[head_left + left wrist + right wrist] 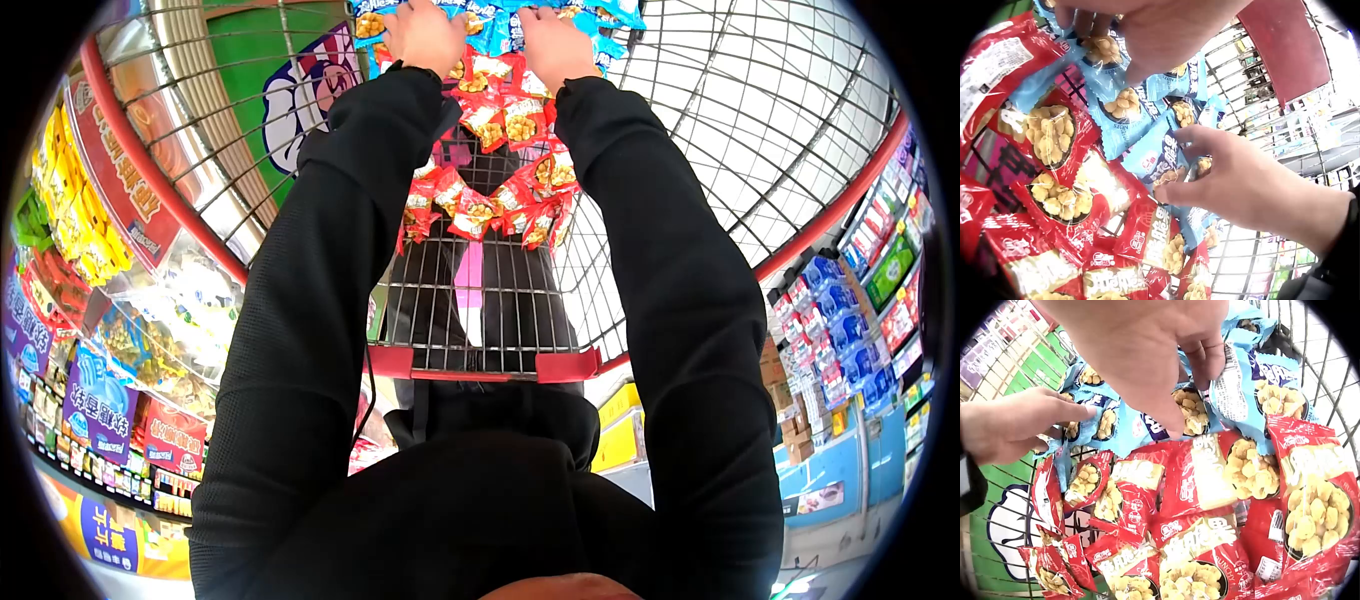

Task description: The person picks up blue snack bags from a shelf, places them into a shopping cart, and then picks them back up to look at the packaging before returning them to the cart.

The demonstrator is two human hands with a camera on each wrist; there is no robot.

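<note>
In the head view my left hand (pixel 428 38) and right hand (pixel 558 48) reach to the far end of a shopping cart, over blue snack packets (pixel 482 32). My left hand (pixel 1019 424) has its thumb and fingers about a blue packet (pixel 1107 422) in the right wrist view. In the left wrist view my right hand (pixel 1247 184) holds another blue packet (pixel 1159 156) between thumb and fingers. Red snack packets (pixel 505 118) lie on the near side of the blue ones, their fronts picturing yellowish nuggets. Part of each packet is hidden under the hands.
Around the packets runs the cart's wire basket (pixel 765 110) with its red rim (pixel 165 190). Yellow bags (pixel 80 205) hang on a store display to the left. Shelves with blue and white packs (pixel 835 330) stand to the right.
</note>
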